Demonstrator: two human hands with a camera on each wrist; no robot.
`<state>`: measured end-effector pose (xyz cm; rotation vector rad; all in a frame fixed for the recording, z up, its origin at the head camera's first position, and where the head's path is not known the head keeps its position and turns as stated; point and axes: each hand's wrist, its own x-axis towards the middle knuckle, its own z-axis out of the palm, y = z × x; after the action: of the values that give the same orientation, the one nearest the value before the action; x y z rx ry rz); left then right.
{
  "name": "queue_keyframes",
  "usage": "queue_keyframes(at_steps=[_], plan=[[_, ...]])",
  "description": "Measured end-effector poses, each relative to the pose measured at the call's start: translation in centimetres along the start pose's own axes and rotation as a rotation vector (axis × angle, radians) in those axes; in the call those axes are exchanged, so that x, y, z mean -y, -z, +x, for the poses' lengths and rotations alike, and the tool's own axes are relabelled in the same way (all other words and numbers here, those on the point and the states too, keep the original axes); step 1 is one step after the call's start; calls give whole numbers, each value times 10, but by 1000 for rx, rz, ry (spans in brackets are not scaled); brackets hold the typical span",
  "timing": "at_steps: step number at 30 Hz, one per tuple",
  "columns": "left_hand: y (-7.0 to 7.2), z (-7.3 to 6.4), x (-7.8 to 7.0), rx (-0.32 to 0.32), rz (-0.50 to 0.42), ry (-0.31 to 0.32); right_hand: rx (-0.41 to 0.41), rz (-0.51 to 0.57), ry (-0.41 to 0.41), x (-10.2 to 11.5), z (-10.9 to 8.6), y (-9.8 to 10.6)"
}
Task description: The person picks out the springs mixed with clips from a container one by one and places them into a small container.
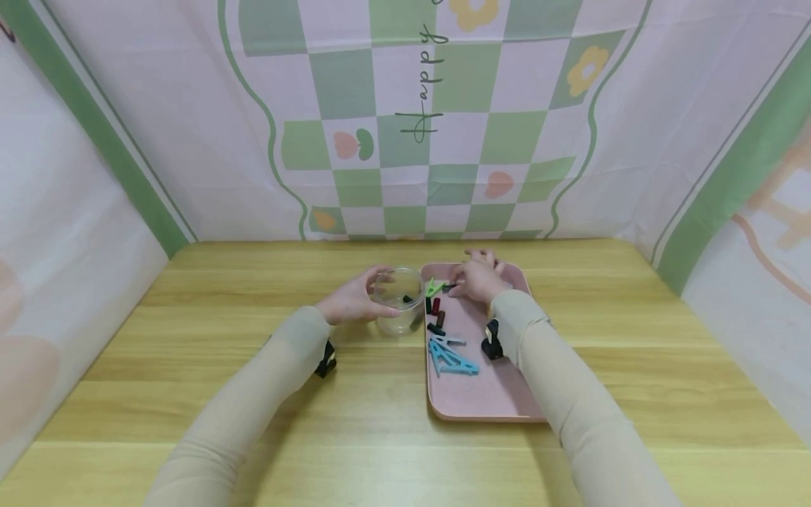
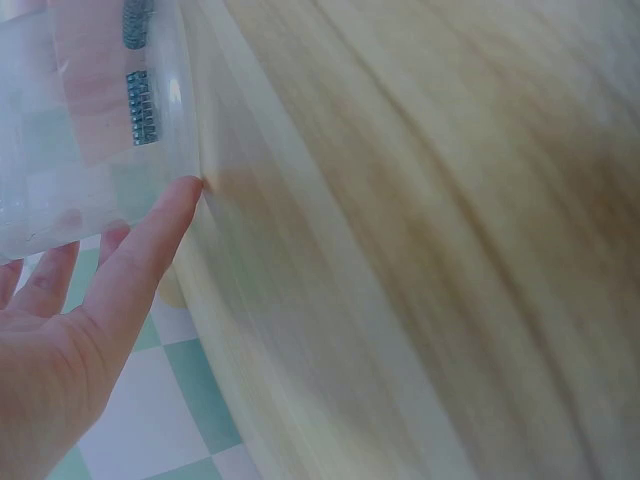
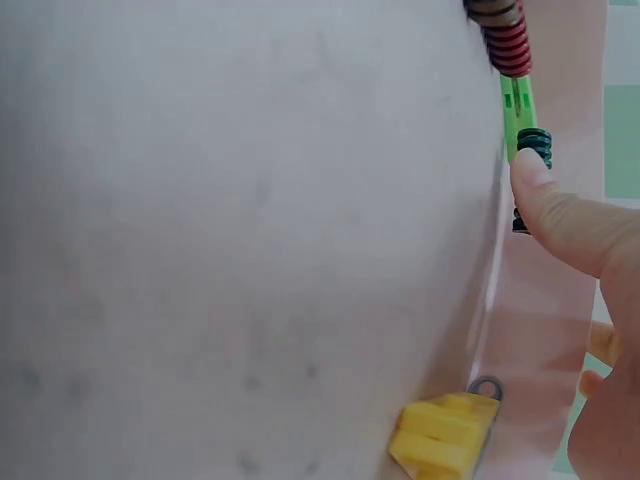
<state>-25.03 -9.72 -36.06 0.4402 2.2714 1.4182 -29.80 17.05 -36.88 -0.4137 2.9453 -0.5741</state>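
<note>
My left hand [image 1: 359,299] grips a clear plastic tub [image 1: 400,325] on the table by its side, thumb and fingers spread around the wall. A small dark spring [image 1: 407,298] shows inside it; in the left wrist view dark ridged coils [image 2: 143,107] appear through the clear wall. My right hand [image 1: 479,278] reaches over the far left part of a pink tray [image 1: 488,405]. In the right wrist view its thumb lies across a dark green spring [image 3: 535,142], pinching it beside a green clothespin [image 1: 434,288]; the opposing fingertips are hidden.
Along the tray's left side lie a red spring [image 1: 436,305], a brown one [image 1: 441,319], dark ones [image 1: 436,329] and blue clothespins [image 1: 451,359]. A yellow clip [image 3: 445,440] sits under my right wrist. A patterned cloth [image 1: 405,176] hangs behind the table.
</note>
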Motion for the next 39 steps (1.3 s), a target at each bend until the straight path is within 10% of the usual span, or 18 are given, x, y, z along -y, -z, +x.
queue_keyframes(at_steps=[39], plan=[[0, 0, 1, 13, -23, -21, -57, 20, 40, 8, -13, 14]])
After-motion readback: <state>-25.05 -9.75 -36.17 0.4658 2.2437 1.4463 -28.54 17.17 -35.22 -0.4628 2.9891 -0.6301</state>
